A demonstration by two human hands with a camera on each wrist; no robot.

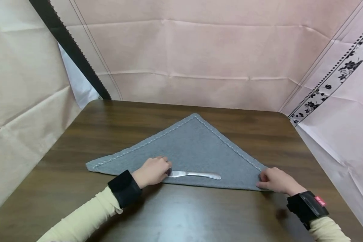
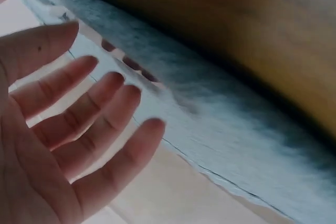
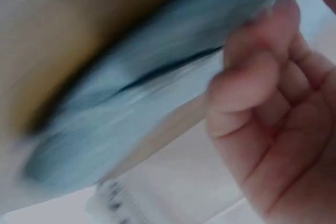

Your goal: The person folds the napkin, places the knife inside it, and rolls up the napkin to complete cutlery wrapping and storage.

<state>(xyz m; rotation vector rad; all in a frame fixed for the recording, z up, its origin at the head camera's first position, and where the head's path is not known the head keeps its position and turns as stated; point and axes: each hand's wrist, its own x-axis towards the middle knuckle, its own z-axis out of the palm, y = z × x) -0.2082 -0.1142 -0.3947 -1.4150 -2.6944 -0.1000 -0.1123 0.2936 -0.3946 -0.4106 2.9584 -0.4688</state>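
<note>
A grey cloth napkin (image 1: 196, 148) with pale stitching lies as a triangle on the table, its long edge toward me. On it, near that edge, rests a silver table knife (image 1: 196, 174), handle pointing right. My left hand (image 1: 153, 171) is over the knife's left end, hiding it in the head view. In the left wrist view its fingers (image 2: 97, 106) are spread and loosely bent, with the shiny blade (image 2: 119, 54) reflecting them. At the napkin's right corner is my right hand (image 1: 278, 181), fingers bent and thumb apart, with nothing visibly gripped between them.
The dark wooden table (image 1: 181, 215) has rounded far corners. Pale creased sheets (image 1: 199, 50) hang behind and beside it, with a black strip (image 1: 75, 50) at left and a floral band (image 1: 335, 77) at right.
</note>
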